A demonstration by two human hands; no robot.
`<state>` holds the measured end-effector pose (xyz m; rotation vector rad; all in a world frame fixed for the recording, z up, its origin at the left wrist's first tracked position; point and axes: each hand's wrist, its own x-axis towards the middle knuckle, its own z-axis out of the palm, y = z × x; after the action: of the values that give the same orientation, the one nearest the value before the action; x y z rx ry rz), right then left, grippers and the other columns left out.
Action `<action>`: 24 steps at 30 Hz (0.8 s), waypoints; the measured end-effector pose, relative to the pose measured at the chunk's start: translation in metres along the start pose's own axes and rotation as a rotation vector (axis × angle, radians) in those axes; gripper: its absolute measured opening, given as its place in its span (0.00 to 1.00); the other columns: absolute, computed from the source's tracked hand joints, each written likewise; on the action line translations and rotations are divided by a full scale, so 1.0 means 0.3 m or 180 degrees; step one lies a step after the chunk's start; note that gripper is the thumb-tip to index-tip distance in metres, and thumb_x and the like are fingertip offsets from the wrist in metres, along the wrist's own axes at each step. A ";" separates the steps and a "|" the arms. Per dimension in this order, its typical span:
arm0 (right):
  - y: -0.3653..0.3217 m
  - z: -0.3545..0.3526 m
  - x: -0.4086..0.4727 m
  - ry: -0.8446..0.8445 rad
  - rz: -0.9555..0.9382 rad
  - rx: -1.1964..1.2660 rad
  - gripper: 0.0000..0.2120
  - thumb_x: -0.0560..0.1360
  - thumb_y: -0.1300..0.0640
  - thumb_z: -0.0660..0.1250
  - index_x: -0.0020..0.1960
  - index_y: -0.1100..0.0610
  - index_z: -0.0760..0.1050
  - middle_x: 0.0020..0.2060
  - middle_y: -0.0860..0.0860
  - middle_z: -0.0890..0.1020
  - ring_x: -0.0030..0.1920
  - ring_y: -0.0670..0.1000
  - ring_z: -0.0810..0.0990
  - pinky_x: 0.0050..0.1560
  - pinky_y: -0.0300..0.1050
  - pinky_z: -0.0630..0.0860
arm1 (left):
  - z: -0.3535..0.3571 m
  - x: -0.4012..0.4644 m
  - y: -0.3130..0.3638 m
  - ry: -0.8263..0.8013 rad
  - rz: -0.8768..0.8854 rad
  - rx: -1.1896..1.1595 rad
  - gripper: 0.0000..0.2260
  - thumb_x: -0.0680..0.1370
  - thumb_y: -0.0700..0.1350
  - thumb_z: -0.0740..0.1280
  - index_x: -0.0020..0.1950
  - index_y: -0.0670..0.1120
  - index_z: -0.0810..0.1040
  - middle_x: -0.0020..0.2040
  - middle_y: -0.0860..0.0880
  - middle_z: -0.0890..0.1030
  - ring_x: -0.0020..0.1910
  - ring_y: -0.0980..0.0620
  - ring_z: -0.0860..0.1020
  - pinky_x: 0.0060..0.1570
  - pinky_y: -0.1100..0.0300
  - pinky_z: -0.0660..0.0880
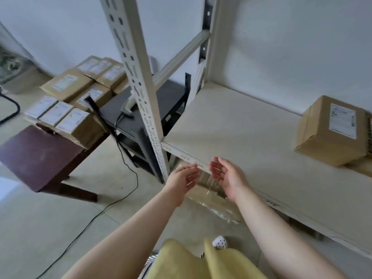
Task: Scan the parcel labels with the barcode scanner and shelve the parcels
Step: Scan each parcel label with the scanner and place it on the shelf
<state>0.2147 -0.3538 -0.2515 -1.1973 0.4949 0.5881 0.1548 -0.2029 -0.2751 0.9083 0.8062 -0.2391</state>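
My left hand (pixel 184 178) and my right hand (pixel 227 175) hover side by side in front of the cream shelf's front edge (pixel 187 156), palms facing each other, fingers straight, holding nothing. Below them a taped cardboard parcel (pixel 213 202) lies on the lower level, partly hidden by the shelf. One labelled parcel (pixel 332 131) stands on the shelf board (pixel 241 125) at the right. A pile of labelled parcels (pixel 74 101) sits at the left. The grey barcode scanner (pixel 127 106) rests on a black stand (pixel 141 111), its cable trailing over the floor.
A perforated shelf upright (pixel 138 77) rises in the middle. A dark wooden table (pixel 42 156) carries part of the parcel pile. The scanner's black cable (pixel 112 204) snakes across the pale floor. A second parcel (pixel 362 168) lies under the shelved one.
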 end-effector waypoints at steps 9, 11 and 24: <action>0.415 0.699 -0.084 -0.0562 0.0605 -0.0602 0.06 0.80 0.58 0.65 0.49 0.59 0.79 0.39 0.55 0.85 0.39 0.51 0.82 0.42 0.42 0.77 | -0.848 -0.222 0.195 0.1154 0.0418 -0.0728 0.04 0.80 0.39 0.69 0.53 0.44 0.81 0.44 0.49 0.85 0.43 0.53 0.82 0.43 0.62 0.76; 0.472 0.838 -0.104 -0.0715 0.0699 -0.0689 0.07 0.80 0.57 0.65 0.48 0.59 0.79 0.37 0.53 0.85 0.38 0.50 0.82 0.43 0.42 0.77 | -0.980 -0.266 0.250 0.1329 0.0564 -0.0961 0.04 0.80 0.39 0.70 0.53 0.44 0.81 0.45 0.49 0.84 0.44 0.53 0.82 0.43 0.62 0.76; 0.568 1.412 0.049 -0.1219 0.0816 -0.1279 0.10 0.80 0.50 0.66 0.49 0.57 0.78 0.39 0.51 0.84 0.39 0.48 0.82 0.43 0.41 0.78 | -1.290 -0.189 0.616 0.1546 0.0969 -0.1422 0.02 0.79 0.41 0.71 0.51 0.46 0.81 0.46 0.48 0.85 0.44 0.54 0.82 0.44 0.62 0.77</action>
<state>0.1338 0.0957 -0.2577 -1.3651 0.2059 1.1520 0.0077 0.2035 -0.2587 0.6540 1.0967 0.4325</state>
